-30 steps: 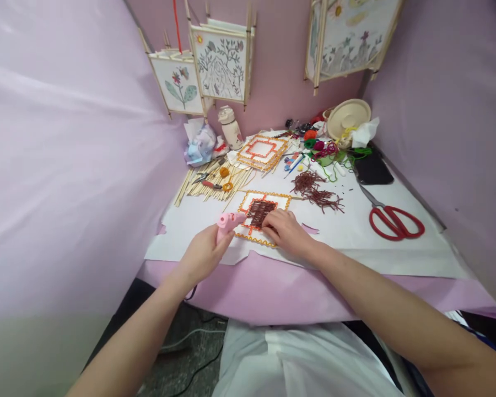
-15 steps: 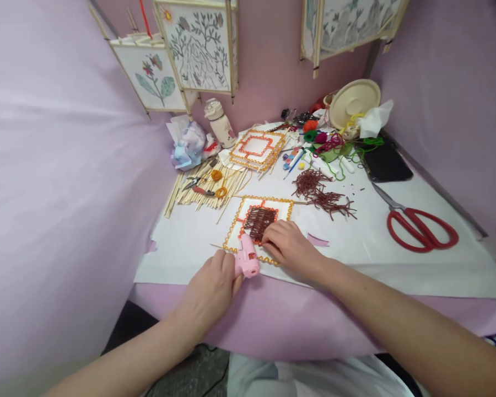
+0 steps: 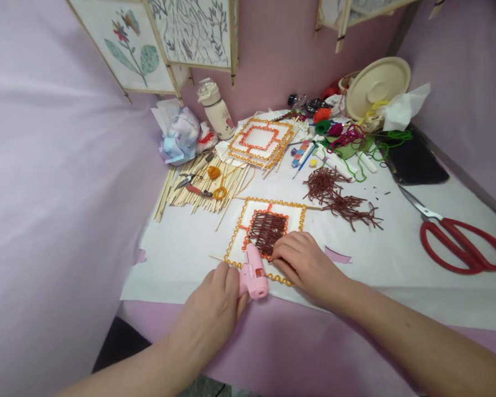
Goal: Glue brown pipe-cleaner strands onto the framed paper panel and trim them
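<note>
My left hand (image 3: 217, 300) is closed around the handle of a pink hot glue gun (image 3: 255, 273). The gun's nozzle points away from me, over the lower left edge of the dark brown patch. That patch, made of short brown yarn strands (image 3: 268, 229), fills the orange-bordered inner square of a white panel (image 3: 235, 245) edged with looped yellow yarn. My right hand (image 3: 301, 262) rests on the panel's lower right, fingertips pinched together at the patch's bottom edge. Whatever lies between those fingertips is hidden. Cut brown strands (image 3: 341, 198) lie in loose piles behind the panel.
Red-handled scissors (image 3: 458, 242) lie at right, near a black tablet-like slab (image 3: 415, 157). Thin wooden sticks (image 3: 177, 201) with pliers (image 3: 194, 186) on top are at left. Behind are a bottle (image 3: 217, 113), another yarn-edged panel (image 3: 260, 140) and yarn balls (image 3: 322, 127). Picture lanterns (image 3: 138, 49) hang above.
The view has tilted down and come closer, so the table looks larger. Both hands and the glue gun keep nearly the same place over the panel.
</note>
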`<state>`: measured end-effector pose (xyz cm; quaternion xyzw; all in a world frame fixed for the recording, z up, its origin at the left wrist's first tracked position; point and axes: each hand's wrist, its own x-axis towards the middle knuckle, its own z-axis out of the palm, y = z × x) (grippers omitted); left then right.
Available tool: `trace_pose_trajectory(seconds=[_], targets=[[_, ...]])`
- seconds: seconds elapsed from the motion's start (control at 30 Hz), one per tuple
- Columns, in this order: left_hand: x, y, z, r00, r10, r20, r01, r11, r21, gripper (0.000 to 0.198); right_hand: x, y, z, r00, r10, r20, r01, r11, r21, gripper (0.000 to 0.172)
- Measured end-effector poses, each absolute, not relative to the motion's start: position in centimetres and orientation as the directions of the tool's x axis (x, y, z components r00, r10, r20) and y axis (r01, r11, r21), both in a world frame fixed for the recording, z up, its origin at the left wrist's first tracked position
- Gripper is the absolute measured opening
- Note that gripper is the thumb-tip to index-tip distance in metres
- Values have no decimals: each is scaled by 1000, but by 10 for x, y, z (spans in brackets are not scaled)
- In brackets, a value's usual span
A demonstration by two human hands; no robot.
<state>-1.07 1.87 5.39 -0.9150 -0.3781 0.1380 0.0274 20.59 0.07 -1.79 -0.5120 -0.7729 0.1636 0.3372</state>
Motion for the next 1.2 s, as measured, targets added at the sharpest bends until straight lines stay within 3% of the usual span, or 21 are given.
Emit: trace_pose_trajectory(seconds=[0.43,0.73,0.93,1.2], targets=[[-14,21,52,736,644,-209,609,-764,-213,15,206,3,-20,-255,896,364,662,436,-610,14],[-8,23,59,674,638,-372,603,-766,-221,23,207,3,-21,-254,896,363,667,434,-605,16],[-8,22,58,633,689,-353,683,-712,-166,22,207,3,-21,-259,893,368,670,440,-598,17],[-6,21,60,624,692,-365,681,-709,-181,21,208,3,-21,-260,904,340,665,423,-615,16]])
